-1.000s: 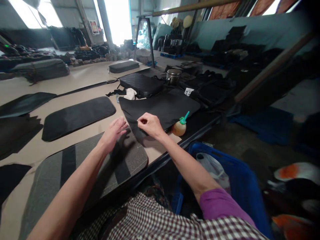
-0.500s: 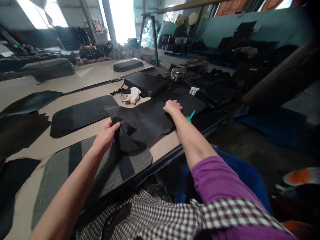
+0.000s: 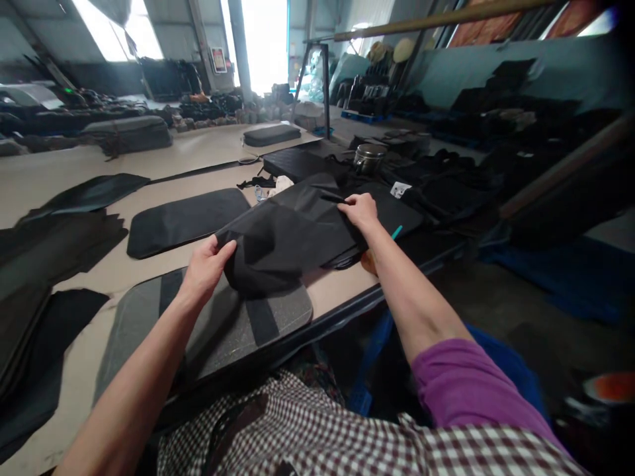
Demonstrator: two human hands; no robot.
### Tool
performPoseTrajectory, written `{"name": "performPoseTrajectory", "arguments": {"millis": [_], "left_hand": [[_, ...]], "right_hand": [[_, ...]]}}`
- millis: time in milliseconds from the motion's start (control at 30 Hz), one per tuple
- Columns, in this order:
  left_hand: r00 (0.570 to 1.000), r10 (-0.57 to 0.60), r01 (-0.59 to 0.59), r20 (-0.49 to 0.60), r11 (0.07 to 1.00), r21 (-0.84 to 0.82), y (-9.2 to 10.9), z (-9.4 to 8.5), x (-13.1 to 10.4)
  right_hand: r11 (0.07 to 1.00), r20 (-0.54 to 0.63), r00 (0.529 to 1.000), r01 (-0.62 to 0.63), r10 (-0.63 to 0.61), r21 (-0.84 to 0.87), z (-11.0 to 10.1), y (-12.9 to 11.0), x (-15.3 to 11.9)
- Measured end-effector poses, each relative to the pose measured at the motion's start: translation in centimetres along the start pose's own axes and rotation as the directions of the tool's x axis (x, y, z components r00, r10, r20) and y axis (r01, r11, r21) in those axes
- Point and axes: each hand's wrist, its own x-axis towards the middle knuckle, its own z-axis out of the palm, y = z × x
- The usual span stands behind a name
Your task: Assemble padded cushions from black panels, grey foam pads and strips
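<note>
Left hand (image 3: 206, 268) has one end of a thin black sheet (image 3: 292, 231) pinched, thumb against fingers, and the right hand (image 3: 361, 211) is closed on the other side. The sheet (pretty wrinkly) hangs partly over a gray padded board (image 3: 282, 311) on the table (image 3: 337, 287).

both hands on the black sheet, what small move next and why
I'd probably ease the left hand and right hand slightly apart: each pinches the black sheet, which is creased between them, with its near edge drooping over the speckled gray panel.
</note>
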Motion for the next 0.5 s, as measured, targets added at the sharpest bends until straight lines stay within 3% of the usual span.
{"name": "performPoseTrajectory", "arguments": {"millis": [100, 167, 267, 367, 500], "left_hand": [[0.995, 0.067, -0.064, -0.075, 0.997, 0.043, 1.7, -2.7, -1.6], [0.987, 0.108, -0.103, -0.115, 0.993, 0.05, 2.6, -4.8, -2.9], [0.972, 0.146, -0.133, -0.183, 0.988, 0.079, 3.2, -8.5, -4.9], [0.948, 0.143, -0.102, -0.283, 0.983, 0.155, 3.0, -12.4, -7.0], [0.915, 0.12, -0.034, -0.386, 0.974, 0.222, 2.2, -16.6, -9.8]], "right_hand": [[0.991, -0.091, 0.995, 0.055, -0.045, 0.12, -1.5, -1.0, -1.3], [0.951, -0.111, 0.993, 0.081, -0.05, 0.298, -2.1, -1.7, -2.5], [0.735, -0.057, 0.998, 0.067, -0.038, 0.675, -2.0, -3.1, -5.1], [0.527, 0.029, 0.993, 0.034, -0.11, 0.849, -1.4, -4.9, -7.8], [0.468, 0.063, 0.976, 0.042, -0.207, 0.883, 0.2, -6.7, -10.8]]}}
